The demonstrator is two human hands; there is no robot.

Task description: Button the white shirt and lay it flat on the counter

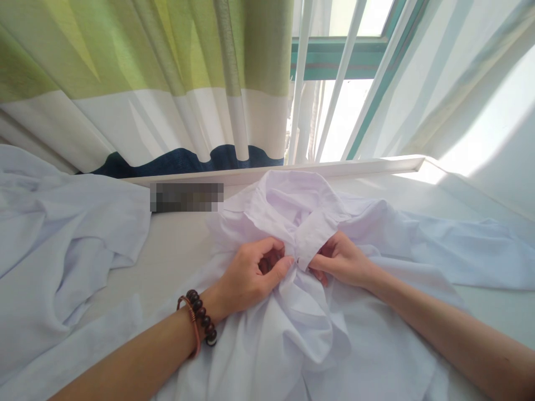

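Observation:
A white collared shirt (292, 211) lies crumpled on a white table (175, 250), its collar toward the window. My left hand (251, 275), with a dark bead bracelet and a copper bangle at the wrist, pinches the shirt's front edge just below the collar. My right hand (340, 259) pinches the opposite front edge, with its fingers curled round the cloth. The two hands almost meet at the collar opening.
Another white garment (62, 234) lies heaped at the left of the table. A green, white and navy curtain (167, 83) hangs behind, with a sheer white curtain (438, 83) and bright window to the right. A blurred-out dark object (186, 197) sits near the table's far edge.

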